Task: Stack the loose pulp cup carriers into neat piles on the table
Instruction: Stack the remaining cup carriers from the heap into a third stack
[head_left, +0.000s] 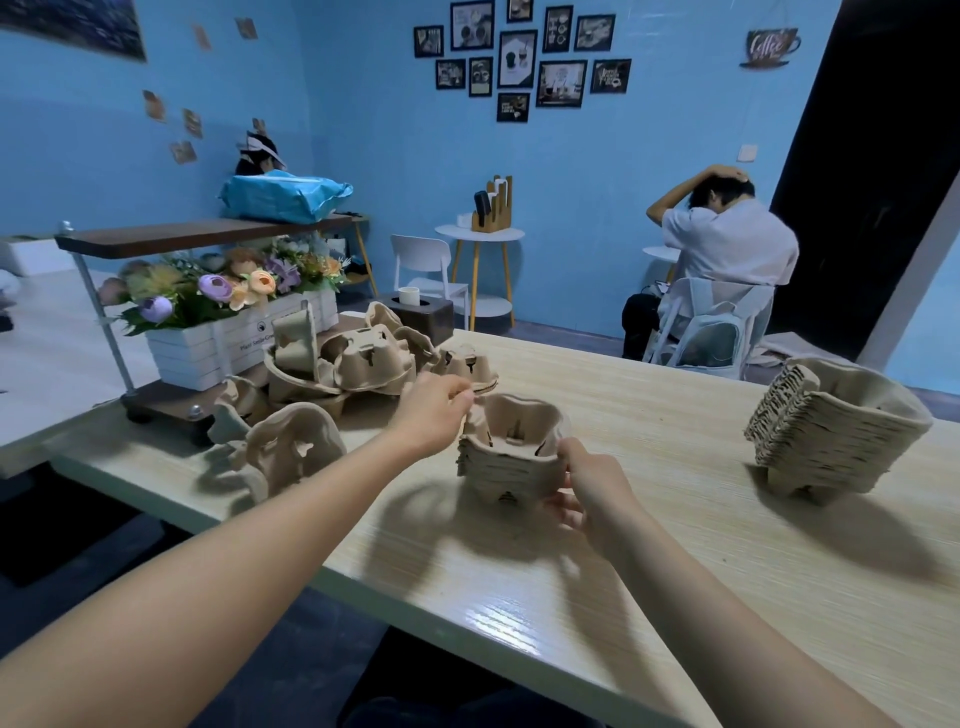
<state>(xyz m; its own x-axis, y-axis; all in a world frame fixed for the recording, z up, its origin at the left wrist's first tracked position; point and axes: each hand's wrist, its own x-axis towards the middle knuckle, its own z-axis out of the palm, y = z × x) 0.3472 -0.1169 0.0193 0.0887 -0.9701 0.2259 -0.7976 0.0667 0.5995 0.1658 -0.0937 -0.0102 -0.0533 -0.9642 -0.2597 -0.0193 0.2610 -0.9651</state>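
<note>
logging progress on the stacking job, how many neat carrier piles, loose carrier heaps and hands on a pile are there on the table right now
Neat carrier piles: 2, the small pile under the hands and the tall pile on the right.
Loose carrier heaps: 1, the loose heap by the flower box.
Hands on a pile: 2, left hand and right hand, both on the small pile.
Total: 5

The carriers (511, 447) are moulded pulp, matt, rough and fibrous, beige-brown; the tall stack (831, 436) shows ragged layered edges. The counter (675, 571) has a pale wood-grain laminate, smooth, with a soft sheen near its front edge. The planter (208, 353) looks like white painted slats holding cloth flowers. The shelf (197, 236) is dark wood on a threaded metal rod (101, 317).
</note>
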